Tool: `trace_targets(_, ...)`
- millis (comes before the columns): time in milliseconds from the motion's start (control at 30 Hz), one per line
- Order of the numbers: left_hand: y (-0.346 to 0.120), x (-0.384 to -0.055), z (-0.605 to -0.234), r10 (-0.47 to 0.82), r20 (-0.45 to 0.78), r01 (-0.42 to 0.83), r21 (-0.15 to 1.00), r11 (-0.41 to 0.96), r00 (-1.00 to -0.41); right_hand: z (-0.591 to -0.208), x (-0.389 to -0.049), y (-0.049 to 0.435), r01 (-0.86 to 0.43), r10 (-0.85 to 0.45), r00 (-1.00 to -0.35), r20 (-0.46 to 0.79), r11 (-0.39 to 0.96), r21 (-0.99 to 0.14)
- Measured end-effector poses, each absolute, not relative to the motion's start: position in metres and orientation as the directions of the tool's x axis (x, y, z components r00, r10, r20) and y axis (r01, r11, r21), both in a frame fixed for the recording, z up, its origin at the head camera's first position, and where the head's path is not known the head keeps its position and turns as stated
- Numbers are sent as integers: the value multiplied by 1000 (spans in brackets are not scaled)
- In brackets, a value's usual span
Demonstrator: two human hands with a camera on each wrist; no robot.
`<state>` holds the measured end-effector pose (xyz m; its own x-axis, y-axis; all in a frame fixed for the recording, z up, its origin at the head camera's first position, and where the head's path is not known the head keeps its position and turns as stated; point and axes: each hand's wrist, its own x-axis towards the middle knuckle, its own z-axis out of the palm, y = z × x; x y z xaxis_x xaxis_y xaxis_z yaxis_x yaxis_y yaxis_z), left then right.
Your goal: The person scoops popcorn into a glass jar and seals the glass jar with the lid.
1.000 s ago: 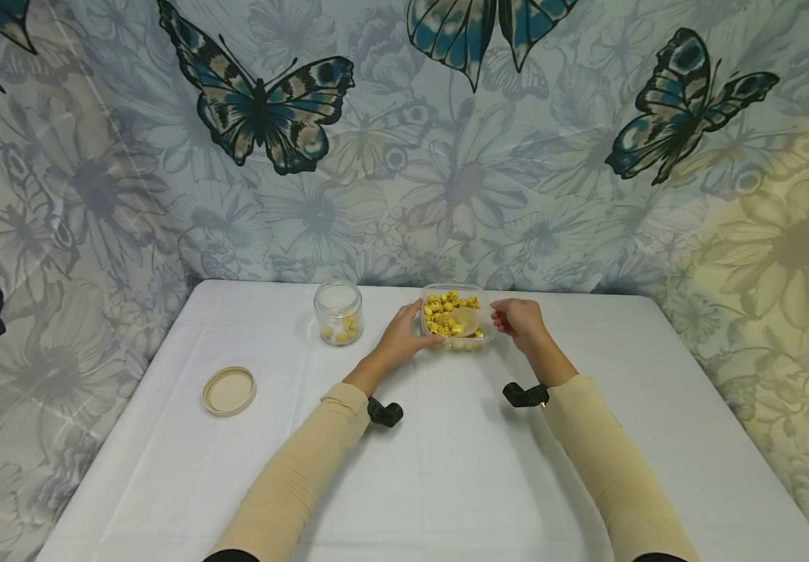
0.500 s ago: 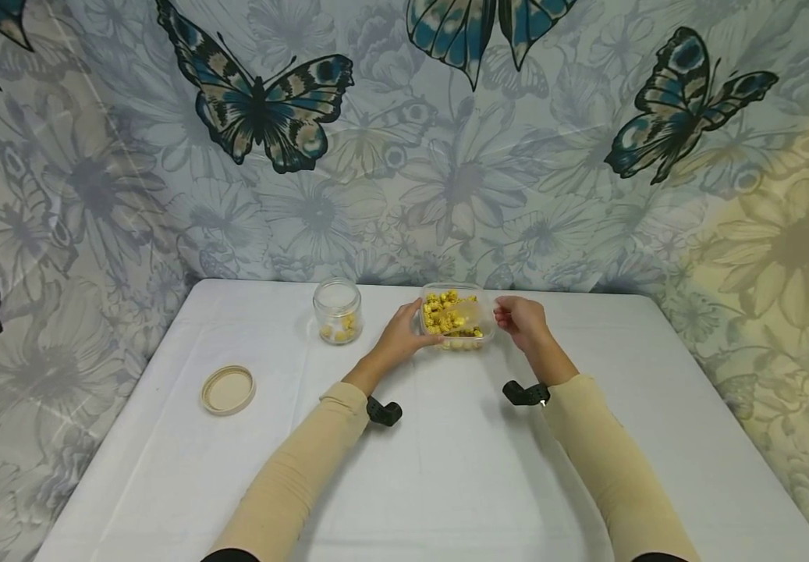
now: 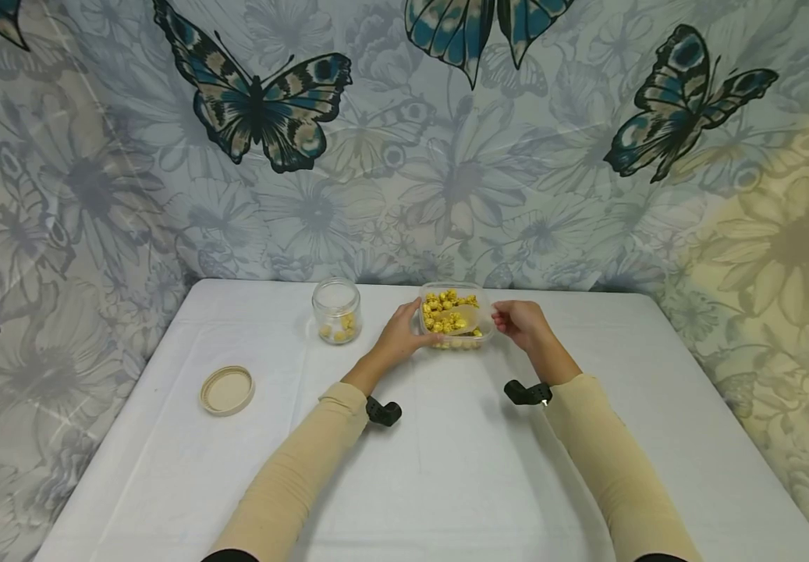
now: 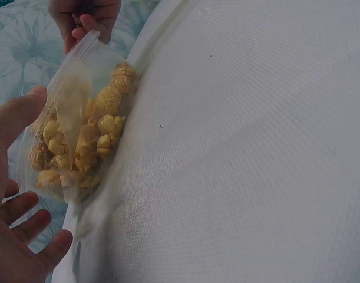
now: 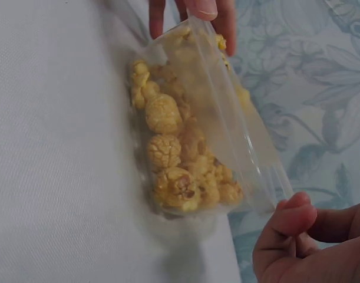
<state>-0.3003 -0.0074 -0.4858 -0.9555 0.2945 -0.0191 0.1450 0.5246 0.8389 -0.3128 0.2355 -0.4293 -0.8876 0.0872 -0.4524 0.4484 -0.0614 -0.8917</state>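
Note:
A clear plastic container (image 3: 484, 337) of yellow popcorn (image 3: 439, 304) stands near the table's back edge. My left hand (image 3: 400, 332) holds its left side, thumb at the near rim; the left wrist view shows the thumb (image 4: 27, 109) at the rim and the other fingers spread. Inside lies a translucent scoop (image 3: 470, 316), its bowl among the popcorn. At the right side, my right hand (image 3: 519, 321) pinches the scoop's handle end, fingers curled; the fingers mostly hide the handle. In the right wrist view those fingertips (image 5: 294, 212) are right at the container's corner.
Left of the container stands an open clear jar (image 3: 336, 300) with some popcorn at its bottom. A round cream-rimmed lid (image 3: 227, 371) lies nearer on the white-covered table (image 3: 432, 468). A butterfly-print cloth (image 3: 460, 179) hangs right behind the table.
The scoop has shifted and tilted within the popcorn, with my right hand moving slightly right and then back. My left hand stays at the container.

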Motion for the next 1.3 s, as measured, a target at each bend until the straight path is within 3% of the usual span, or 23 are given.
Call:
trace_targets(433,-7,-300,-487,290,-18,140,846,514,-957,-434,-309,232,499,122,-833,-540,-258,-827)
trace_targets(733,-8,-298,-486,286,-24,128,856,501,-958,-433,-305,229,487,113,-841,-528,-267,-832)
trace_targets(1000,-7,-297,-486,292,-25,135,846,516,-956,-442,-312,233,487,167,-811,-561,-340,-805)
trace_targets(1133,-7,-298,-486,295,-20,140,848,511,-955,-447,-316,241,489,134,-806,-576,-395,-777)
trace_targets(1300,-6,-299,-485,294,-19,143,844,517,-956,-444,-316,241,506,194,-772,-605,-388,-771)
